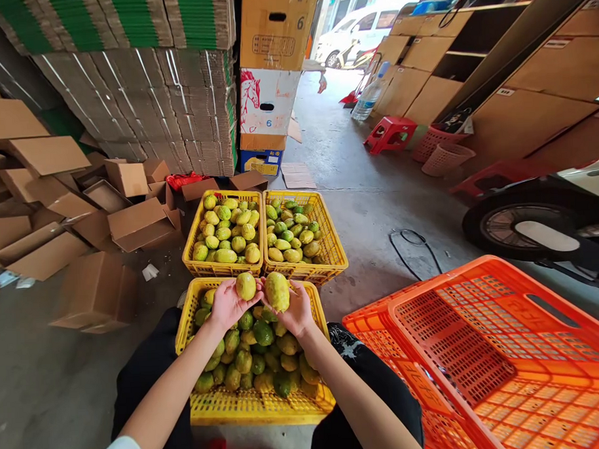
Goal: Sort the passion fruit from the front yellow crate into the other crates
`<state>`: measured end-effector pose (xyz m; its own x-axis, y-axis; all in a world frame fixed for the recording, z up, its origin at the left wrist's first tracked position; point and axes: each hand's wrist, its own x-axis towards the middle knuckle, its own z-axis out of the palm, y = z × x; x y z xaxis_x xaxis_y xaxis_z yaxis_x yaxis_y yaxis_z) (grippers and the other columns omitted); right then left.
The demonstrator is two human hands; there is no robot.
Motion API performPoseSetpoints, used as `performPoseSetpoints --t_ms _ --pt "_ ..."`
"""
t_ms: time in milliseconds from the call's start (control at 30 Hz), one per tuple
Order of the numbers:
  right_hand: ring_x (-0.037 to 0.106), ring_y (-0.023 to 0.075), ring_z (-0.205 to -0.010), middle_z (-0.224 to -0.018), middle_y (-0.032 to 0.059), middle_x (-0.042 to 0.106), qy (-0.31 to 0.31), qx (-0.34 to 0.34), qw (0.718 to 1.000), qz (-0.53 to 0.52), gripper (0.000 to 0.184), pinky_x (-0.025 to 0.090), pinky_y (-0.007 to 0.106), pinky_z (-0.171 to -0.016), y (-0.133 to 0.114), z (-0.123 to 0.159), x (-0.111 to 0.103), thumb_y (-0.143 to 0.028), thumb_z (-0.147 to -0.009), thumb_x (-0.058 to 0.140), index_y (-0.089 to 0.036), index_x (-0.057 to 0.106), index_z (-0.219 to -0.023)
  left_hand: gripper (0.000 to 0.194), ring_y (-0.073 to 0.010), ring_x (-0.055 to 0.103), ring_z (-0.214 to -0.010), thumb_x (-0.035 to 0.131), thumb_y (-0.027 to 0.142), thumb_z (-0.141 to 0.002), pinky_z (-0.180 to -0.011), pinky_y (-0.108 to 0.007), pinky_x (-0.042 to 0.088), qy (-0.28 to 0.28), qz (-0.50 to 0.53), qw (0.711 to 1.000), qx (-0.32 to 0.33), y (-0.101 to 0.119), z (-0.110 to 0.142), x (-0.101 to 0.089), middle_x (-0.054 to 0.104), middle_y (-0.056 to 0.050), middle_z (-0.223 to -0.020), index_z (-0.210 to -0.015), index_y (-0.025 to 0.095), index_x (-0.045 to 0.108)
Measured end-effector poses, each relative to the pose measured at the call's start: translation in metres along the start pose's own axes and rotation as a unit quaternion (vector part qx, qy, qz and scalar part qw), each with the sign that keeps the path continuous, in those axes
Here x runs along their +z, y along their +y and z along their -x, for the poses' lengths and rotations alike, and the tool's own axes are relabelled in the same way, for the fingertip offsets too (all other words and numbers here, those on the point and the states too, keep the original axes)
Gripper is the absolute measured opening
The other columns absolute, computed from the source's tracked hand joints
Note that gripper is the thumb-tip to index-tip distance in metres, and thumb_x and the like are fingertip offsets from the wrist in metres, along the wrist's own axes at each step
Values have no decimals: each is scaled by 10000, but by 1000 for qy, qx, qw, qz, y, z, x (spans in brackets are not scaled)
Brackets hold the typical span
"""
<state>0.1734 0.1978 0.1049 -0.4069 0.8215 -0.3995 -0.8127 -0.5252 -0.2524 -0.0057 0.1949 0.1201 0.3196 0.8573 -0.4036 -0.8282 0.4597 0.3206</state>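
The left hand [230, 307] is closed lightly about a round yellow-green fruit [245, 286], the palm turned up beneath it. The right hand [298, 311] cradles a longer, mottled yellow-green fruit [277, 293] in the same manner, thumb and fingers about its sides. The two hands are close together, with both fruits raised over the back part of the near yellow crate [257, 412], which stands between the person's knees and holds a mixed load of green and yellowing fruit. Beyond it, side by side, are the far left yellow crate [222, 268], with mostly yellow-green fruit, and the far right yellow crate [308, 272], with a greener mix. An orange crate [482, 391] is at the person's right. As to handling, each held fruit is judged light enough for one hand, firm in the rind with slight give, and not brittle, though liable to bruise if dropped or squeezed hard. The skin has a slight sheen and may slip if damp; this cannot be confirmed. The sound hold is around the widest part, with the palm under and the fingers spread, avoiding fingertip pressure on any soft patch.
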Motion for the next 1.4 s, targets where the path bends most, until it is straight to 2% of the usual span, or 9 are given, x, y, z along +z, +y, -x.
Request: performPoseSetpoints --t_ms 167,300,433,633,933,1067,1233,1333,1400 --pt "731 261 -965 -1041 140 756 21 -29 999 -18 273 631 453 -852 -2 -1 4 -261 -853 580 -130 648 -1082 280 -269 726 -979 467 196 -941 -854 -409 605 30 0 999 22 2 -1 5 734 -184 -1044 -1136 69 622" --pt "725 183 -801 -928 107 754 45 -21 998 -41 236 647 291 -739 0 1 8 -322 -909 612 -130 654 -1040 174 -190 706 -775 572 249 -936 -652 -270 590 20 -26 999 9 0 1 7 718 -124 -907 -983 94 636" --pt "711 167 -751 -897 85 743 46 -10 997 -56 203 649 291 -748 1 2 7 -301 -904 643 -143 650 -1031 136 -147 666 -705 679 230 -859 -576 -204 546 9 -35 999 8 -4 2 4 671 -83 -830 -872 111 614" --pt "705 161 -754 -924 88 736 21 31 998 -46 186 616 213 -601 3 -1 4 -254 -876 683 -146 636 -1019 234 -129 641 -669 706 152 -769 -578 -200 536 11 -52 998 17 -4 2 2 667 -53 -843 -979 166 603" --pt "718 166 -780 -896 70 733 26 17 999 -28 171 633 241 -662 5 -3 1 -250 -872 681 -159 641 -1011 155 -120 638 -642 697 209 -818 -563 -193 514 30 -60 998 4 -5 -2 0 663 -43 -792 -923 152 600" --pt "728 191 -777 -882 84 745 35 7 999 -3 180 636 280 -672 3 -2 0 -277 -854 680 -146 659 -976 242 -221 715 -766 605 323 -879 -694 -332 595 11 -33 999 -22 -3 -2 -1 717 -127 -866 -999 114 623" --pt "737 286 -920 -884 103 756 44 -9 999 3 229 644 440 -767 -3 -3 -3 -293 -795 642 -149 668 -970 285 -300 734 -988 536 214 -865 -889 -460 579 -3 -5 1000 -8 -2 0 -1 738 -177 -1051 -1109 92 617" --pt "732 295 -942 -927 108 759 37 -24 999 11 256 640 471 -787 -5 -3 -3 -284 -765 647 -155 660 -986 261 -282 730 -1013 552 210 -886 -910 -425 577 8 -6 1000 -6 -1 1 1 734 -163 -1062 -1119 106 609" --pt "734 271 -884 -931 101 760 40 -21 999 19 258 647 444 -752 -5 -2 -2 -304 -782 652 -165 655 -999 217 -235 734 -902 581 240 -904 -814 -349 600 3 -20 1000 -11 -1 1 1 727 -140 -983 -1080 116 612"
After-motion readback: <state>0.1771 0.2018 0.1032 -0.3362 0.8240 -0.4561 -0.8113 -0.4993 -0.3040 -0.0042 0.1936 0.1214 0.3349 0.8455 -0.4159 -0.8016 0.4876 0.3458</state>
